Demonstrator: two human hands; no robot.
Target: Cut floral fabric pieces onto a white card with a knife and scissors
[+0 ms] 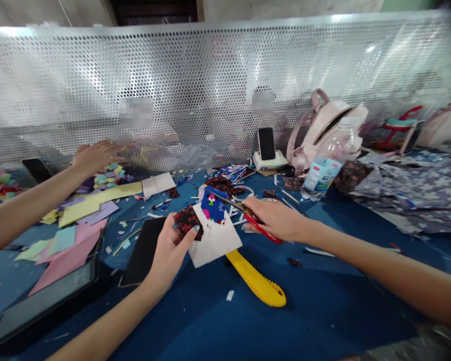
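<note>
My left hand (172,249) pinches a dark red-and-black patterned piece (188,220) between thumb and fingers, over a white sheet (218,241). My right hand (272,216) is closed round the red handles of a pair of scissors (261,228). The scissor blades point left across a blue patterned piece (214,203) that lies over the top of the white sheet. Below the sheet, a yellow-handled tool (257,281) rests on the blue table (195,321); its far end is hidden under the sheet.
Another person's hand (95,155) reaches in at the left over colored paper pieces (113,176). A black tablet (41,306) lies front left. Behind stand a phone (266,143), a plastic bottle (325,165) and a backpack (332,120). Grey patterned material (417,190) lies right.
</note>
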